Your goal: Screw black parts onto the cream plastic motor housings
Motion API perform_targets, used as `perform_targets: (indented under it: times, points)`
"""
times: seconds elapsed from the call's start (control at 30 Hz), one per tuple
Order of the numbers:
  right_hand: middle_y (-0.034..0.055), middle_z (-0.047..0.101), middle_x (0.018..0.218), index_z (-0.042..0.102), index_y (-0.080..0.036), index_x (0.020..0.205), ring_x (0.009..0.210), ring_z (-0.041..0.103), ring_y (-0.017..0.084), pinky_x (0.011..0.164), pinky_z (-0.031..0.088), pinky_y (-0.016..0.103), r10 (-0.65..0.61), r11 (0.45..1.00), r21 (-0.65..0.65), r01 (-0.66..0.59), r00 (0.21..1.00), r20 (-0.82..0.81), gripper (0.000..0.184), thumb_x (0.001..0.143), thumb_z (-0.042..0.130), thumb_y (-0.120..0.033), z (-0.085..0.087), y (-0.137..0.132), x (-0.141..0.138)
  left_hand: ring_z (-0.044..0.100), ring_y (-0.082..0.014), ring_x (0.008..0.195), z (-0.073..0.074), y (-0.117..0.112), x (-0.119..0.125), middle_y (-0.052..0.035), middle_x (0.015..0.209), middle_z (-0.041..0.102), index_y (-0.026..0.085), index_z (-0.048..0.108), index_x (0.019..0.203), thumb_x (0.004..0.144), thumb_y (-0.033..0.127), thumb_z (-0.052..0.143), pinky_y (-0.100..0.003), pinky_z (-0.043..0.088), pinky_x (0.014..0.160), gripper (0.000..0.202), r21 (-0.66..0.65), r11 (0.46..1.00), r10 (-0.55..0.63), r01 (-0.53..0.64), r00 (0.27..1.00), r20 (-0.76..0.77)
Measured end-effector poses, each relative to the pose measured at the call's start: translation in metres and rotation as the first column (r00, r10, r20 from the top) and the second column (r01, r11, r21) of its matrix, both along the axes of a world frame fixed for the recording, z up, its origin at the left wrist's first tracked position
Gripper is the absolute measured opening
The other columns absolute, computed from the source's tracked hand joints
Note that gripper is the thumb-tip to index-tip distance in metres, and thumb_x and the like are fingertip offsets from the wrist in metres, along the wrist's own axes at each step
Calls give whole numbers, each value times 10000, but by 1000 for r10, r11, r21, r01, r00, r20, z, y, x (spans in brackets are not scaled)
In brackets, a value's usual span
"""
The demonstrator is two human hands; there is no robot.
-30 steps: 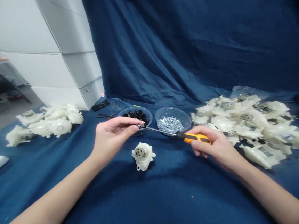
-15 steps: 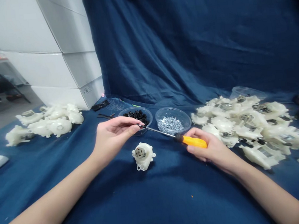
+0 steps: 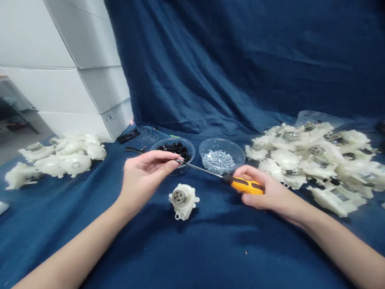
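Observation:
My right hand (image 3: pixel 263 185) is closed round the yellow and black handle of a screwdriver (image 3: pixel 246 184). Its metal shaft slants up to the left, the tip meeting the fingertips of my left hand (image 3: pixel 148 175). Thumb and forefinger of that hand are pinched at the tip; whatever small piece they hold there is too small to make out. Below the shaft, on the blue cloth, rests a cream plastic housing (image 3: pixel 186 203) with a round metal motor (image 3: pixel 179 197) set in it. Neither hand touches this housing.
Behind the hands stand a clear bowl of small black parts (image 3: pixel 167 147) and a clear bowl of silver screws (image 3: pixel 218 160). Cream housings (image 3: pixel 314 152) are heaped on the right, with a smaller group of housings (image 3: pixel 62 162) on the left. White boxes (image 3: pixel 69 90) are stacked at the back left.
The screwdriver handle has turned about its axis, and its dark grip inlays now show. My hands keep nearly the same place; the whole view has shifted very slightly.

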State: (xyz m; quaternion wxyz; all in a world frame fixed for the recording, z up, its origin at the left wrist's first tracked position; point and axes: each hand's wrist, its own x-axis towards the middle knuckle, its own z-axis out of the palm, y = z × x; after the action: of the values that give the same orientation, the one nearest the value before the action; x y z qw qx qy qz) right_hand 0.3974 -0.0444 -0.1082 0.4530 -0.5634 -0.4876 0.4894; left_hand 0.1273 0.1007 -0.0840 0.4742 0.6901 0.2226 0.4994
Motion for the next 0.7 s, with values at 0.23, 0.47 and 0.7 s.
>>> perform_targets:
  times: [0.23,0.47,0.7]
  points:
    - [9,614,674,635,-166,966,560,466,99,488,319,209,-112,992,69,108,992,60,399,825,764,-515,-2,4,8,760,-218,870,-1,-1,-1,-71,944,797,197,801,928,787,252,825,-354,640,886,153,19,1000,1,0,999,-37]
    - [32,626,725,645,-142,920,561,478,93,505,324,216,110,993,-39,-107,992,63,451,969,552,-581,-2,4,7,755,-200,885,1,-2,-1,-54,934,796,212,804,920,812,213,801,-308,632,870,108,51,998,-23,25,999,-42]
    - [-56,538,667,575,-201,977,507,386,52,474,257,184,-95,995,-3,95,995,36,432,754,850,-450,-4,4,4,763,-219,881,0,-2,-1,-66,945,799,205,804,926,797,246,819,-346,638,889,136,-13,1000,-14,13,999,-42]
